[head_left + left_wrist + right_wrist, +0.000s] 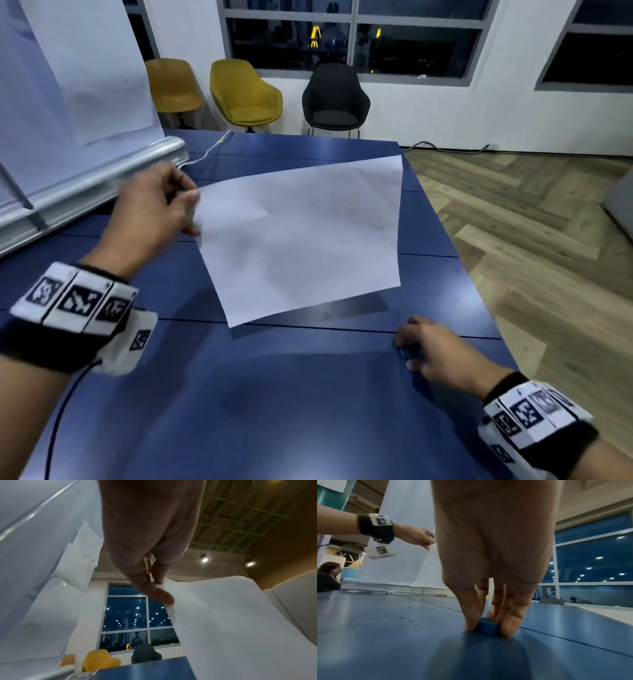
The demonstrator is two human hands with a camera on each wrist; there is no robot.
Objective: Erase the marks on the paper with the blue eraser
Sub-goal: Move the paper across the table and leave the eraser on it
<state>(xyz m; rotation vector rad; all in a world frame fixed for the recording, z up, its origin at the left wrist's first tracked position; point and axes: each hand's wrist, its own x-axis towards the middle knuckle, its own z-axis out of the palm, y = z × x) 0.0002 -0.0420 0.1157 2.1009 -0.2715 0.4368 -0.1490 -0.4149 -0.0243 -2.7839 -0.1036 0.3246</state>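
A white sheet of paper (301,236) hangs lifted above the blue table (274,394), casting a shadow below its near edge. My left hand (181,202) pinches its left corner between thumb and fingers; the left wrist view shows the same pinch on the paper (231,622) by the left hand (157,584). No marks on the sheet are legible. At the table's right, my right hand (407,349) pinches the small blue eraser (487,627), which sits on the tabletop between thumb and fingers of that right hand (486,630). In the head view the eraser is mostly hidden.
A flipchart stand with a metal rail (92,185) borders the table's left side, and a white cable (205,154) trails near it. Two yellow chairs (245,92) and a black chair (334,99) stand beyond the far edge. The table's right edge drops to wood floor (548,222). A person (328,574) sits far left.
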